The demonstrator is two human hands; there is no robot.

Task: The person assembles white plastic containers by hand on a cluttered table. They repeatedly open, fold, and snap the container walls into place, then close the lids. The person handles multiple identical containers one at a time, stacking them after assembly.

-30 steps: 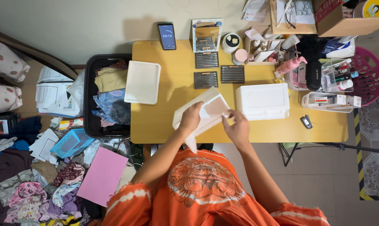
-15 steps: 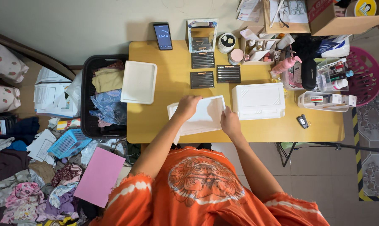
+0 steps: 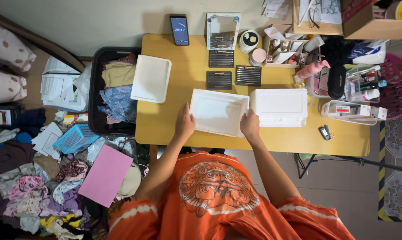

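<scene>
A white shallow tray-like lid (image 3: 218,112) lies flat on the yellow table (image 3: 165,129), right in front of me. My left hand (image 3: 184,124) rests at its left edge, fingers on the rim. My right hand (image 3: 250,125) holds its right edge, beside a white closed box (image 3: 278,107). Another white lid (image 3: 151,78) lies at the table's left edge. Three dark ribbed trays (image 3: 219,80) sit behind the lid.
A phone (image 3: 179,30) and a small mirror (image 3: 222,30) stand at the table's back. Cosmetics and bottles (image 3: 343,82) crowd the right side. A black bin of clothes (image 3: 114,91) stands left of the table. Clothes, papers, a blue basket (image 3: 75,138) and a pink sheet (image 3: 106,175) cover the floor.
The white lid, earlier tilted up in both hands, has been turned and laid flat on the table. Both hands now sit at its left and right edges.
</scene>
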